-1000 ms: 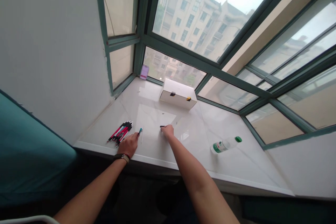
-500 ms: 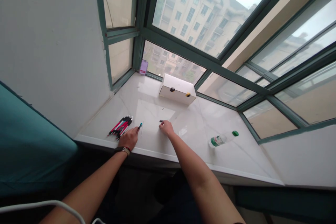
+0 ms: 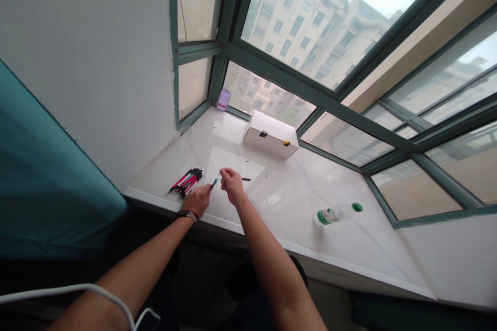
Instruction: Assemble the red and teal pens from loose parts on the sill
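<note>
While left hand (image 3: pixel 197 199) pinches pen part (image 3: pixel 215 182), right hand (image 3: pixel 231 185) curled shut, hold unclear, box (image 3: pixel 268 140) closed, bottle (image 3: pixel 331 215).

From my end this looks like a home: bay window (image 3: pixel 279 73), broad white sill (image 3: pixel 287 227), teal cloth (image 3: pixel 46 176), apartment building (image 3: pixel 298 26) outside.

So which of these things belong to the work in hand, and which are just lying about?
Seemingly in use:
blue-tipped pen piece, in the left hand
thin white rod
black pen piece, near the right hand
pile of pens

Apparently just lying about:
green-capped plastic bottle
white box
</note>
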Available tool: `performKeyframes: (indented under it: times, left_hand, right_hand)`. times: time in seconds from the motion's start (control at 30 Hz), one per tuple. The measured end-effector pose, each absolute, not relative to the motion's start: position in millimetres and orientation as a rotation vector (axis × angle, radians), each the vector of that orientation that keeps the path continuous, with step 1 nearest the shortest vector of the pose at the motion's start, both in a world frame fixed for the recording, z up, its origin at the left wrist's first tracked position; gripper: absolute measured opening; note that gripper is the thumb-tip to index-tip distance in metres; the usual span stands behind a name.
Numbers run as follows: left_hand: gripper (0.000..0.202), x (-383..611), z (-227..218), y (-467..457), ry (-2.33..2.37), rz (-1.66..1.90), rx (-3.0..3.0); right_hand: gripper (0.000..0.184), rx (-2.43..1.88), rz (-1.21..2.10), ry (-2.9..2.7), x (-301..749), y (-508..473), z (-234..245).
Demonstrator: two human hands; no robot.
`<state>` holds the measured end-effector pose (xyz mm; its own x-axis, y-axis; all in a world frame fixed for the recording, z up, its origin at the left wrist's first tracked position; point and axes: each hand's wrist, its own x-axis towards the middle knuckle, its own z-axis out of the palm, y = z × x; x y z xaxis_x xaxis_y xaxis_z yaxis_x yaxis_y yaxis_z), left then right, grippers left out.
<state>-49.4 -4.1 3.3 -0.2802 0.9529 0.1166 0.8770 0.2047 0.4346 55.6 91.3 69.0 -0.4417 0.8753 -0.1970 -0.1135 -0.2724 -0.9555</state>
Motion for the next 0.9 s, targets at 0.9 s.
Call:
performKeyframes:
  times: [0.9]
  left_hand:
    - [0.034, -50, -4, -2, 2.315, 0.676, 1.778]
  right_hand:
    - [0.015, -1.113, 1.749, -1.094, 57, 77, 44]
